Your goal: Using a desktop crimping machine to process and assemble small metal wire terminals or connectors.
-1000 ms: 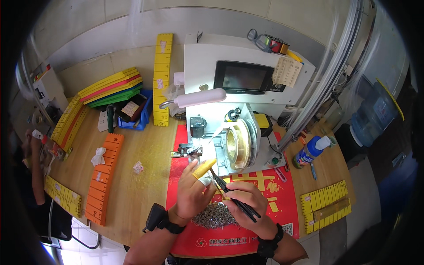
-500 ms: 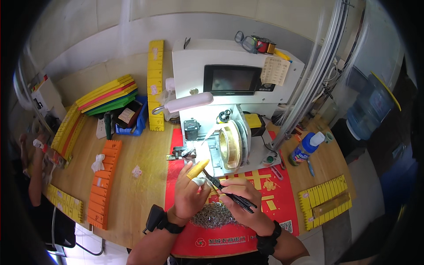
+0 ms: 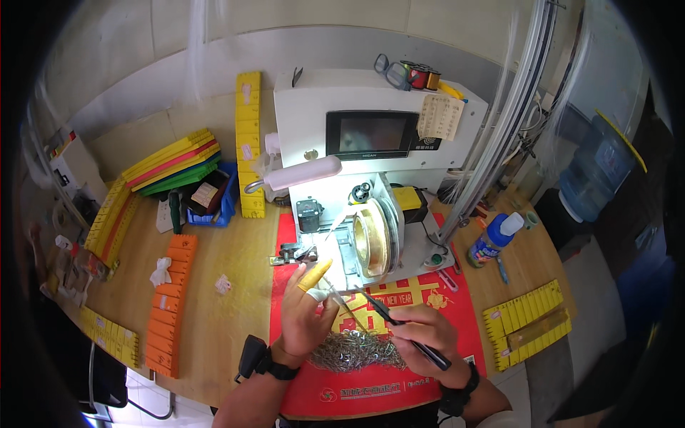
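My left hand [image 3: 303, 321] is raised before the machine, its fingers partly curled, with a yellow cover [image 3: 315, 275] on one finger and a white one on another. What it pinches is too small to make out. A thin greyish strand [image 3: 349, 310] slants from beside its fingers toward a pile of small silver metal pieces, perhaps fish hooks [image 3: 349, 351], on the red mat [image 3: 457, 314]. In my right hand [image 3: 424, 339] is a slim pair of black pliers [image 3: 374, 305], gripped along the handles. Their tip points up-left, apart from the left hand.
A white machine [image 3: 303, 107] with a screen and a gold spool [image 3: 364, 242] stands ahead. An orange slotted board [image 3: 170, 314] lies left, a yellow one [image 3: 521, 321] right. A blue bottle [image 3: 489, 242] stands at right; a blue bin [image 3: 227, 200] sits at back left.
My right hand has drawn back to the right and slightly down, taking the pliers' tip away from my left fingers. My left hand has stayed almost in place.
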A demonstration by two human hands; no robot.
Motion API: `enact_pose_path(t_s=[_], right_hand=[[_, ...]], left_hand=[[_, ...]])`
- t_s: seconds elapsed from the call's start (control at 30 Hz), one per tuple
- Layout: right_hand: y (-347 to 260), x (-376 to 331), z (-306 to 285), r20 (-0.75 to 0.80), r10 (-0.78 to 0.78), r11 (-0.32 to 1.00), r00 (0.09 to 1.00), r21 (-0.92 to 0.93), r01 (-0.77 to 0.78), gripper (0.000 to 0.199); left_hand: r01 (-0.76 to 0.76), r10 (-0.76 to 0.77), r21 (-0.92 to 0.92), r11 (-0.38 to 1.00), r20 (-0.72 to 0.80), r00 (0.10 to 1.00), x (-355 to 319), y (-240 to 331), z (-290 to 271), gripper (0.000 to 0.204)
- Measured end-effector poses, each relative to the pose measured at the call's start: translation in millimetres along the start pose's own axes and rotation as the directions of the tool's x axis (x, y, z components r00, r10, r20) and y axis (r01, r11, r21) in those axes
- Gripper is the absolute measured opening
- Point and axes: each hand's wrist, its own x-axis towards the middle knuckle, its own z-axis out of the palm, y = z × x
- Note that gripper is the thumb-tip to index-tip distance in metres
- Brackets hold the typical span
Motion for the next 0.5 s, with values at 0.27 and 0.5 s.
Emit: enact_pose_path(t_s=[0.27,0.5], right_hand=[[11.4,-69.0,-110.0,0.553,0.347,0.764,0.758,-0.635,0.114,0.030],[25.5,-0.9,-110.6,0.340,0.261,0.894,0.903,-0.439,-0.094,0.030]], left_hand=[[0.028,-0.027,0.044,0.999,-0.037,0.999,5.4,7.3,0.1,0.025],[0.060,-0.062,0.222,0.973,0.004,0.998,57.6,20.3,-7.7,0.021]])
